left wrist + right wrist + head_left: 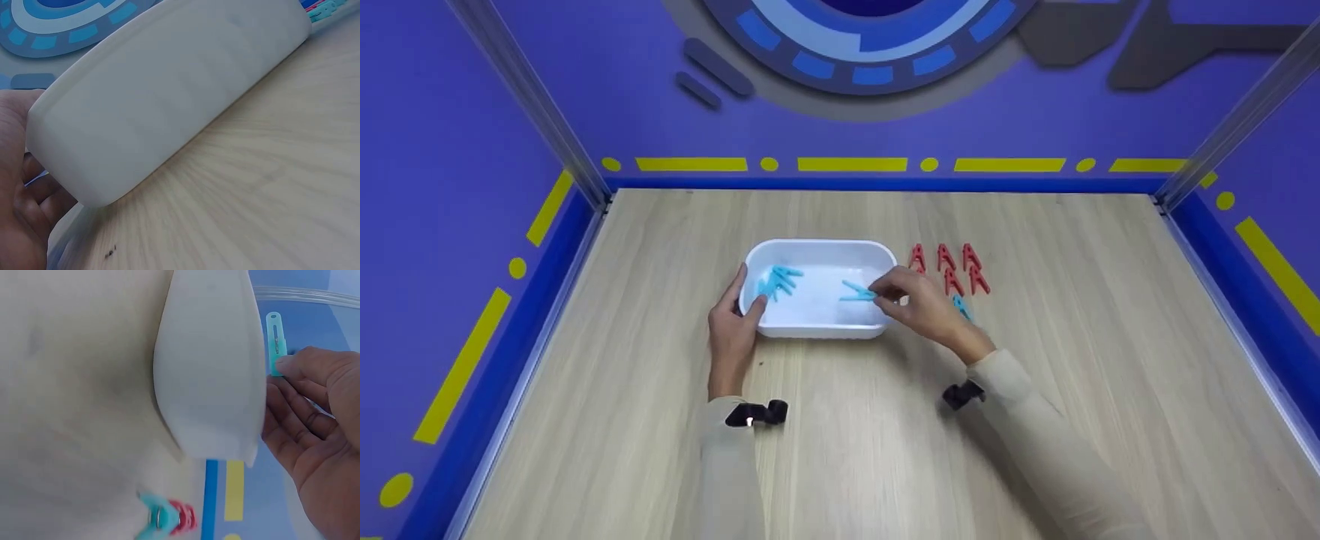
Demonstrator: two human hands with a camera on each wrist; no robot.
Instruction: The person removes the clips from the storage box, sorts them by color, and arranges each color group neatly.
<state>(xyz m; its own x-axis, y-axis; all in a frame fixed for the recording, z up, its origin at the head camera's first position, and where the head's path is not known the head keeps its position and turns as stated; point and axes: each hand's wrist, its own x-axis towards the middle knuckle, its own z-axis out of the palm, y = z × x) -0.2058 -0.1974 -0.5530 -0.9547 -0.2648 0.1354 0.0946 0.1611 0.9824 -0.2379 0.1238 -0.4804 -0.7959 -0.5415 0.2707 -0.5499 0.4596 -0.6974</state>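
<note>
A V-shaped blue clothespin (863, 295) is pinched by the right hand (919, 306) over a smooth white tub (825, 331), gripped by the left hand (733, 324); red clothespins (952, 283), one part-hidden, are ranged alongside on a wood-grained tabletop (840, 435).

Both beige-sleeved arms (1046, 431) are reaching forward; the bare left hand (732, 330) is gripping, the bare right hand (922, 306) is pinching.

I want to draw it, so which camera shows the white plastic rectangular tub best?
The head view. It looks down at the white plastic rectangular tub, showing its inside and most of its rim. The left wrist view shows only its outside, cut off by the picture's top edge; so does the right wrist view.
</note>
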